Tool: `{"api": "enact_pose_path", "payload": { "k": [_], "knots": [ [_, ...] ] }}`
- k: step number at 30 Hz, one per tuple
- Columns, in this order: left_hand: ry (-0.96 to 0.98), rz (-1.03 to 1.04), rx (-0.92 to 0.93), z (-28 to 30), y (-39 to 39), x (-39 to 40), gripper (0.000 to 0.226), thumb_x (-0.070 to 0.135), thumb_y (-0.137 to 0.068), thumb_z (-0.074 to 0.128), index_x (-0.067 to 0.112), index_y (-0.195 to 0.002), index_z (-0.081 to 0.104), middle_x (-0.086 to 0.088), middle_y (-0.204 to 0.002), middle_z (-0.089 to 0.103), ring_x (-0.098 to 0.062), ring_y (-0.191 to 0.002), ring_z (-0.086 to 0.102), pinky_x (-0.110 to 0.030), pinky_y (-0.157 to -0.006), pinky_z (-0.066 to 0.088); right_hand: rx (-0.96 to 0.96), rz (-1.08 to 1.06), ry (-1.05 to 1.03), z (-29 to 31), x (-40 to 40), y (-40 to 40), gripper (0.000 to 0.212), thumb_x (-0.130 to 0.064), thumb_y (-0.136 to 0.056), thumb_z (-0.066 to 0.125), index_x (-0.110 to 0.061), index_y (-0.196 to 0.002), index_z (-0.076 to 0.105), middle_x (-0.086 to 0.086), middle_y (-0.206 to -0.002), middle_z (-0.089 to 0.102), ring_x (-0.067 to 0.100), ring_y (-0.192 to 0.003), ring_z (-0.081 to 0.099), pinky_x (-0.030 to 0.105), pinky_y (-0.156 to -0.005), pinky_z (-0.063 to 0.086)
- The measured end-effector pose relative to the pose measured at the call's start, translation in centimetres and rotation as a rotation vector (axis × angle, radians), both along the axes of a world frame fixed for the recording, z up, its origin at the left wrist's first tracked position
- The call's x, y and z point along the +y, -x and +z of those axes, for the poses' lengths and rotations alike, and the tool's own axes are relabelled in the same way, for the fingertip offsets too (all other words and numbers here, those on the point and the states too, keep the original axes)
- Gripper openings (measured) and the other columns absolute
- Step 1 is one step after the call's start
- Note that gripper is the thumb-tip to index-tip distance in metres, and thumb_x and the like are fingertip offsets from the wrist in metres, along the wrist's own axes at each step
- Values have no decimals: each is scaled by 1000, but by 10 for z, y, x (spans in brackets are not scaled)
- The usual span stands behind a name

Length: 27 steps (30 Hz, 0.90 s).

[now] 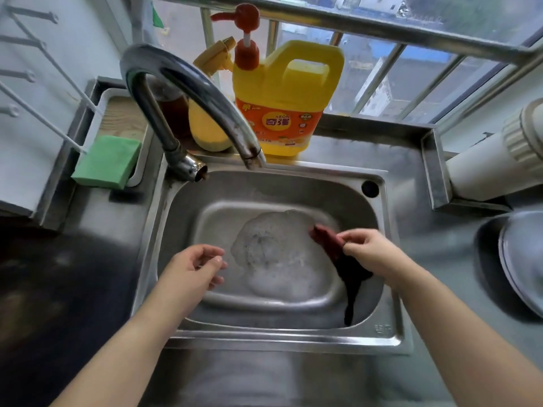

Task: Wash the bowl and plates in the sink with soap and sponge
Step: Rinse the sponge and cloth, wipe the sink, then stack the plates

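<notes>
Over the foamy steel sink [176, 218], our right hand [367, 249] pinches a dark red cloth [338, 254] that trails below the fingers to the basin's near wall; our left hand [194, 267] hovers loosely curled, empty. A green sponge [107, 161] sits far left.

A stainless steel counter [346, 154] carries a sunken sink [235, 337]. On its back ledge, beyond the right hand's [367, 248] grip, stands a yellow detergent jug [288, 92]; far left of the grip a green sponge [107, 161] lies in a white tray [105, 96], and metal dishes [520, 259] rest to its right.
</notes>
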State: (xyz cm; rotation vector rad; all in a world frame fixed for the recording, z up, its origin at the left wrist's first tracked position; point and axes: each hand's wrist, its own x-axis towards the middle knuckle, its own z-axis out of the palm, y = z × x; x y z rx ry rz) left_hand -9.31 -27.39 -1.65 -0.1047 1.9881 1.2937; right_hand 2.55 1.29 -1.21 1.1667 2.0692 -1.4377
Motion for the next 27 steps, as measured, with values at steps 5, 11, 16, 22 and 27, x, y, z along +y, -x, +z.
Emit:
{"api": "enact_pose_path", "payload": {
  "k": [5,11,16,22,27],
  "knots": [
    [-27,-1,0,5,3,-9,16,3,-95,52,16,-91,62,-6,-83,68,-19,-64,62,-28,-61,49,-441,524,-36,-20,-70,-39,26,-31,-89,51,-23,-76,72,-4,-71,73,14,-73,69,24,-70,52],
    [-21,47,-23,1,5,-37,16,4,-94,53,16,-91,63,-8,-85,69,-18,-65,63,-28,-65,50,-272,520,158,-21,-157,21,30,-41,-90,50,-23,-91,74,-9,-68,70,11,-59,59,19,-55,44],
    [7,122,-1,2,9,-67,17,4,-94,54,18,-89,64,-5,-84,71,-16,-65,64,-33,-70,53,-107,347,278,-19,-200,31,14,-26,-90,59,-24,-97,71,5,-78,72,11,-48,52,18,-43,41],
    [-11,236,42,9,13,-101,15,4,-94,53,13,-92,64,-7,-83,70,-13,-63,63,-23,-61,52,75,-19,379,-13,-225,47,11,-10,-88,66,-17,-94,69,1,-82,71,13,-71,67,26,-68,55],
    [6,303,113,20,21,-134,16,5,-95,52,16,-92,64,-4,-87,70,-17,-67,64,-25,-62,50,327,34,96,-1,-265,105,17,-13,-85,68,-25,-97,67,1,-97,64,8,-85,65,26,-81,53]
  ]
}}
